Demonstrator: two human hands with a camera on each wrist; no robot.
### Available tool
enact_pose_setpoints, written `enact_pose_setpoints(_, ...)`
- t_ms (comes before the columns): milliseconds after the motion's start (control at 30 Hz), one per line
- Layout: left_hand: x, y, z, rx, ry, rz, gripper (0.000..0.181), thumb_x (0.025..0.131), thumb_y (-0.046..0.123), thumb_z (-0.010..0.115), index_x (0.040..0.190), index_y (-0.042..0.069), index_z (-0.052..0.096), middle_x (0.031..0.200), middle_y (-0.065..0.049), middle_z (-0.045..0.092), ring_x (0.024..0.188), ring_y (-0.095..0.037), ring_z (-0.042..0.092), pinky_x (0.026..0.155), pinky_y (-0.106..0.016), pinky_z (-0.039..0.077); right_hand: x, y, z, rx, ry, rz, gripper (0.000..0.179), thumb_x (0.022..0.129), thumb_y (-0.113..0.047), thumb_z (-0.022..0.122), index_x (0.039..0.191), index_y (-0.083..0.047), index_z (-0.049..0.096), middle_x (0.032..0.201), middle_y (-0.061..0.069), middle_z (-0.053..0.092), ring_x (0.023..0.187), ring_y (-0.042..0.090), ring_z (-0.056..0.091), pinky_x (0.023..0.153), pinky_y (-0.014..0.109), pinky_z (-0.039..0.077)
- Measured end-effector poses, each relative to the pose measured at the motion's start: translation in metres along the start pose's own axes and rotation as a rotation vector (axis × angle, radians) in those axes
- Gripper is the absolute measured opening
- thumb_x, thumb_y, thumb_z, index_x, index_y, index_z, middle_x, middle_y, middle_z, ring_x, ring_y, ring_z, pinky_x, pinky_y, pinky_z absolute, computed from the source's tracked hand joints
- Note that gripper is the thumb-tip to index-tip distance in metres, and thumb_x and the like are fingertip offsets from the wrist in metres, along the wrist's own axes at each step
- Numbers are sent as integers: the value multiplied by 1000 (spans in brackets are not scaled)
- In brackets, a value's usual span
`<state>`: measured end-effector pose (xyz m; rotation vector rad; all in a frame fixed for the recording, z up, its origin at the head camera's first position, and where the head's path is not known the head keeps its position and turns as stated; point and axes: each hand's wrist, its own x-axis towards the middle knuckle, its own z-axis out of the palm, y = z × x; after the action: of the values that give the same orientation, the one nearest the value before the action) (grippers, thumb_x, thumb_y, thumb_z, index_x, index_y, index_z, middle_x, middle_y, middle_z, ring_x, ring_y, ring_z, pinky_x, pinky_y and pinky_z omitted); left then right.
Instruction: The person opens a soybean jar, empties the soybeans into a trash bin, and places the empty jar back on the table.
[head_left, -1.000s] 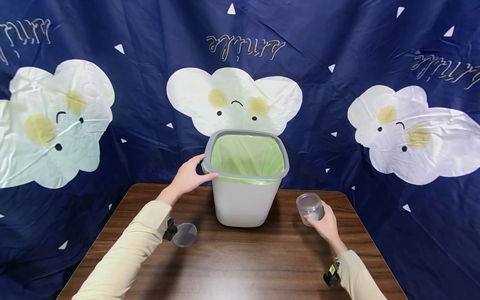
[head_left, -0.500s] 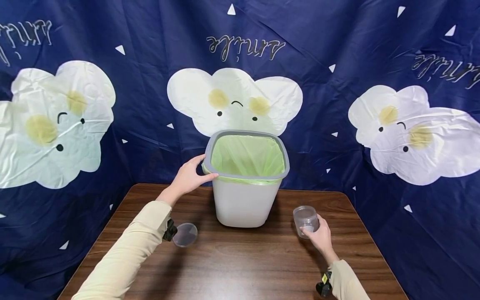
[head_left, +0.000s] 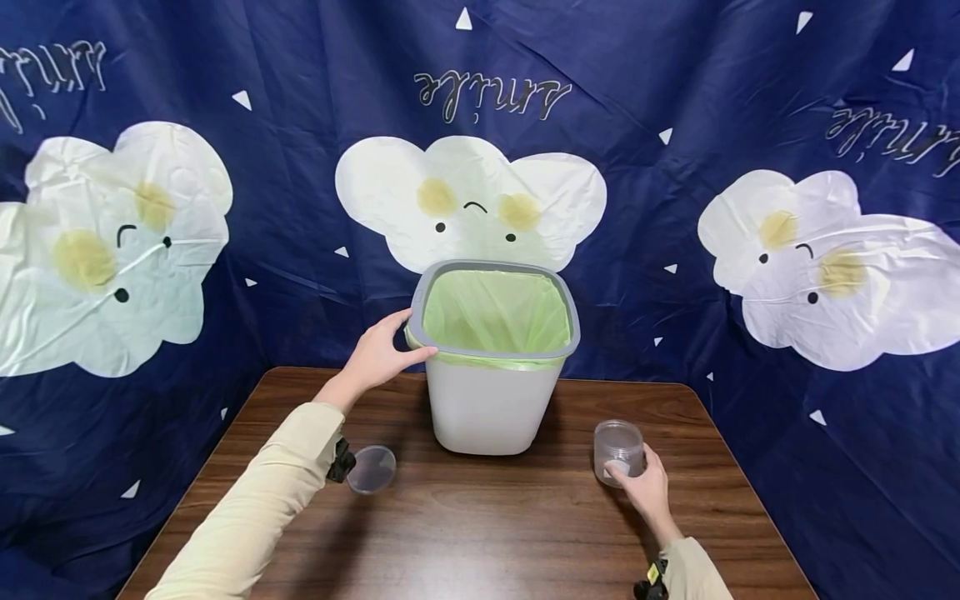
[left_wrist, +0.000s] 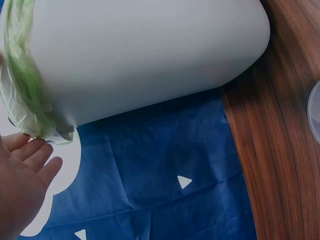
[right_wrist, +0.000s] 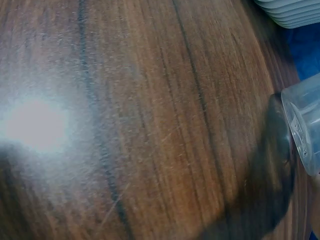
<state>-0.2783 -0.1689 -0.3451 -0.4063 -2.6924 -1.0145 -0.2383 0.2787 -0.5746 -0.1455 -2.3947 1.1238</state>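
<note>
A pale grey trash bin (head_left: 483,412) with a grey rim and a green liner (head_left: 495,308) stands at the back of the table. At the rim's left corner, my left hand (head_left: 377,354) rests with thumb and fingers spread; in the left wrist view its fingers (left_wrist: 35,155) lie fairly straight against the liner's folded edge. Over on the right, my right hand (head_left: 647,487) holds a clear, lidless plastic jar (head_left: 617,442) upright by its side, at or just above the tabletop. Only the jar's base end shows in the right wrist view. A clear round lid (head_left: 372,469) lies beneath my left forearm.
The brown wooden table (head_left: 480,533) ends at a dark blue cloth backdrop (head_left: 285,208) printed with white clouds, which hangs behind and on both sides. The bin stands between my two hands.
My right hand has brought the jar down and nearer, first slightly left, then slightly right again. The left hand, bin and lid have stayed in place.
</note>
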Motion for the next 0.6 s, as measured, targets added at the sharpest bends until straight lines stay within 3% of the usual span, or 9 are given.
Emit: enact_pose_setpoints(600, -1, 1, 0, -4, 7, 6, 85, 75, 50, 67, 138, 2, 35, 140, -16, 37, 128, -31, 33, 103, -47, 29, -4, 7, -2, -14, -70, 15, 67, 59, -19, 84, 114, 6, 54, 101, 23, 61, 94, 33, 57, 79, 44, 44)
